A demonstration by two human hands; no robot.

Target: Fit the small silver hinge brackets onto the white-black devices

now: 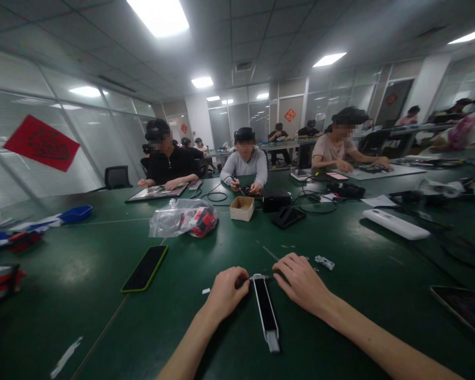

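A long narrow device [266, 309] with a white frame and a black face lies lengthwise in front of me on the green table [174, 327]. A short dark crosspiece shows at its far end, reaching toward both hands. At the left of that end is my left hand [226, 291], fingers curled and thumb pressed in; what they pinch is hidden. On the other side my right hand [303, 282] rests with bent fingers and thumb apart, its fingertips close to the crosspiece. A small grey metal-looking part [325, 262] lies beyond the right hand.
A green-edged phone [145, 268] lies left, a bagged red-and-black item [200, 219] and small open box [242, 208] ahead. Right are a white oblong device [396, 224], cables and a dark phone [465, 311]. Several people sit across the table.
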